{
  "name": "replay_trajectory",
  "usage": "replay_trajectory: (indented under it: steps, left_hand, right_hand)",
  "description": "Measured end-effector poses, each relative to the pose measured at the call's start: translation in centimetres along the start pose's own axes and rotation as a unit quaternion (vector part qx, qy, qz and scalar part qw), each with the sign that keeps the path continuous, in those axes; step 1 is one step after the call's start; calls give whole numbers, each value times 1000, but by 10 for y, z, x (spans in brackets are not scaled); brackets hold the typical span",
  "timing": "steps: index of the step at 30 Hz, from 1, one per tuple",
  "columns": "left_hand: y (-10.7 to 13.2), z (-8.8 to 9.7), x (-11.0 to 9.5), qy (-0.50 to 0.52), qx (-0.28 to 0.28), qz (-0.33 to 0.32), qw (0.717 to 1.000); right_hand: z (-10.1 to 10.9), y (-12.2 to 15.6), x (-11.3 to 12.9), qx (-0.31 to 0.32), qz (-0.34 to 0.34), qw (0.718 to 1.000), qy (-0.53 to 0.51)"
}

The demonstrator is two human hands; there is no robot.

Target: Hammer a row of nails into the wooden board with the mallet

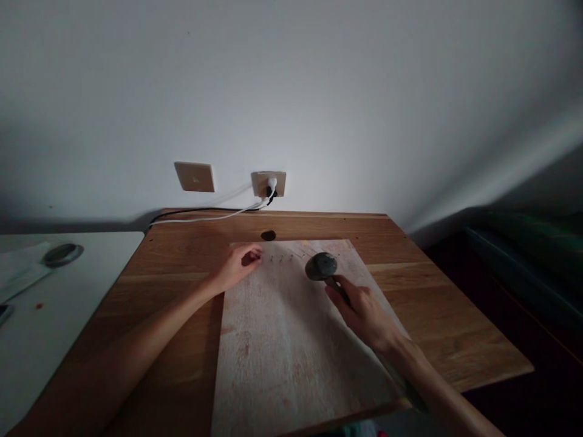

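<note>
A pale, worn wooden board (pixel 273 340) lies on the brown wooden table. Several thin nails (pixel 281 258) stand upright in a row near its far edge, and the right part of the row is partly hidden by the mallet. My left hand (pixel 234 267) is at the board's far left corner, thumb and fingertips pinched together left of the nails; whatever is between them is too small to make out. Held in my right hand (pixel 364 306), a rubber mallet (pixel 321 266) with a dark round head hovers over the board, right of the nails. Its handle runs back under my forearm.
Behind the brown table (pixel 437 315) rises a white wall with a socket (pixel 269 184), plugs and cables (pixel 204 216) along the table's back edge. A round hole (pixel 268 235) lies beyond the board. At left, a white table (pixel 40 346) carries a tape roll (pixel 62 255) and papers.
</note>
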State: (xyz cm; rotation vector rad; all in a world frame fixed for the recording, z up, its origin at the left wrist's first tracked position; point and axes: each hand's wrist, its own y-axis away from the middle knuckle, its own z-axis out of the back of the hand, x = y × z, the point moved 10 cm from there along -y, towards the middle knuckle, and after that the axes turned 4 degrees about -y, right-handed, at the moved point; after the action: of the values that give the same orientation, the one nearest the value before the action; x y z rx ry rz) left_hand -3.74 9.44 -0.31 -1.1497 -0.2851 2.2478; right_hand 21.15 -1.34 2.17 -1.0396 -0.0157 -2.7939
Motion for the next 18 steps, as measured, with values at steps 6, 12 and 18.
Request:
replay_trajectory:
  steps: [6, 12, 18]
  left_hand:
    - [3, -1, 8, 36, -11, 15, 999]
    - [5, -1, 11, 50, -22, 4, 999]
    - [6, -3, 14, 26, -14, 16, 999]
  right_hand:
    - [-26, -42, 58, 56, 17, 997, -56]
    - [-43, -67, 82, 61, 35, 997, -39]
    - [-56, -71, 80, 67, 43, 996, 36]
